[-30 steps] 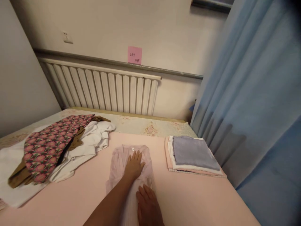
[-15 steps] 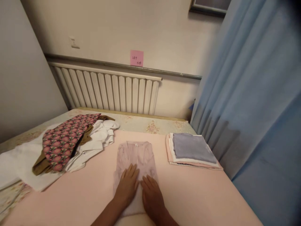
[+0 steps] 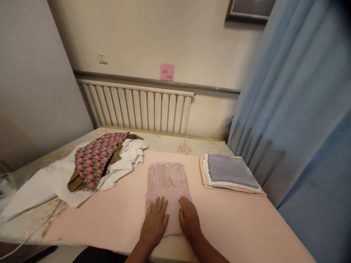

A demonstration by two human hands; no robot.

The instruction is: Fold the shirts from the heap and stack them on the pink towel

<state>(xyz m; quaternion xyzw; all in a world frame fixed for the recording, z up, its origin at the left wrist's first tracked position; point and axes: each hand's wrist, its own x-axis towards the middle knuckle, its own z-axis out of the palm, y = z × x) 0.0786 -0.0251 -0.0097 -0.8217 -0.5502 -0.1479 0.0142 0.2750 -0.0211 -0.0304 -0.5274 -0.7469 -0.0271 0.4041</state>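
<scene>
A pale mauve shirt [image 3: 169, 182], folded into a narrow rectangle with its collar end away from me, lies on the pink sheet [image 3: 115, 223]. My left hand [image 3: 155, 221] rests flat on the shirt's near left part, fingers stretched out. On its near right part lies my right hand [image 3: 189, 219], also flat, with the fingers pointing forward. A gap of shirt shows between the two hands. Neither hand grips the cloth.
To the right is a stack of folded clothes [image 3: 231, 171] with a grey-blue one on top. At the left lie a heap of white garments [image 3: 64, 182] and a flower-patterned cloth [image 3: 95, 157]. A radiator [image 3: 142, 107] stands behind; a blue curtain [image 3: 296, 109] hangs at the right.
My hands have moved apart and toward the shirt's near edge, staying flat on it. The view has shifted, so more of the bed's left and near edge shows.
</scene>
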